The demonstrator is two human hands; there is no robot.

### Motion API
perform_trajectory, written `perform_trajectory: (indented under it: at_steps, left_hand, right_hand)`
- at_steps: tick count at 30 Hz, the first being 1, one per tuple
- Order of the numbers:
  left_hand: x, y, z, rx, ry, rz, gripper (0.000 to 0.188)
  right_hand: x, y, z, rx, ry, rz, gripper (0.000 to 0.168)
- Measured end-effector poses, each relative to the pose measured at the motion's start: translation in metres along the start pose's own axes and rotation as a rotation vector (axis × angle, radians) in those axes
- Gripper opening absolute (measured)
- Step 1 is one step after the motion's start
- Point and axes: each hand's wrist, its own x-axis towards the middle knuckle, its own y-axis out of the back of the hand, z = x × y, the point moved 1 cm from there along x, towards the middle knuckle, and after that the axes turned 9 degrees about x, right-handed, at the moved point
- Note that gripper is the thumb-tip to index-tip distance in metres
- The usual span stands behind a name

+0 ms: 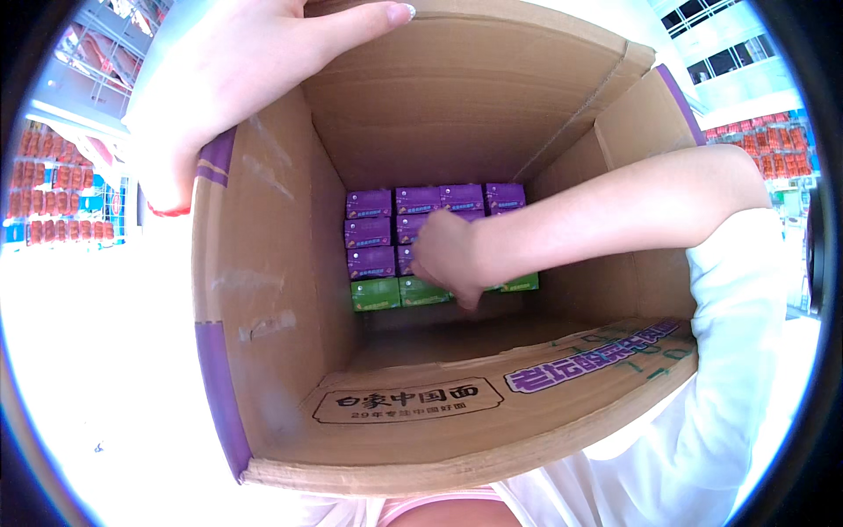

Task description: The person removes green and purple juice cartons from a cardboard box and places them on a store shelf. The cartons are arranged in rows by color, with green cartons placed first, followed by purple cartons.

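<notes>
A large open cardboard box (263, 277) fills the middle of the view, its near flap printed with writing. Small purple boxes (369, 234) stand in rows at its bottom, with a row of small green boxes (375, 295) on the near side. My right hand (451, 257) reaches in from the right, slightly blurred, over the middle of these rows and hiding some of them; whether it grips one cannot be told. My left hand (283, 46) lies at the far left top edge of the carton, thumb spread along the rim; its other fingers are out of view.
Racks with red-orange packets (53, 191) stand at the far left, and more hanging packets (777, 155) are at the right. A white wire shelf (718, 49) is at the upper right. The carton's raised walls surround the small boxes.
</notes>
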Motion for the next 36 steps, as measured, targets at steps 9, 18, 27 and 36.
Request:
perform_trajectory:
  at_steps: [9,18,27,36]
  left_hand:
    - [-0.006,-0.004,-0.006,0.033,0.055,0.103,0.03]
    - [-0.005,-0.005,-0.004,0.069,0.015,0.221,0.032]
    - [-0.006,-0.001,0.002,0.04,-0.039,0.243,0.028]
    - [-0.01,0.0,-0.001,0.025,-0.058,0.275,0.026]
  right_hand:
    - [-0.019,0.052,0.028,0.162,-0.141,0.075,0.033]
    - [-0.015,0.052,0.035,-0.115,-0.088,0.122,0.031]
    - [-0.103,0.136,0.029,0.134,-0.19,0.044,0.057]
    - [-0.251,0.169,0.09,0.529,0.153,0.637,0.042]
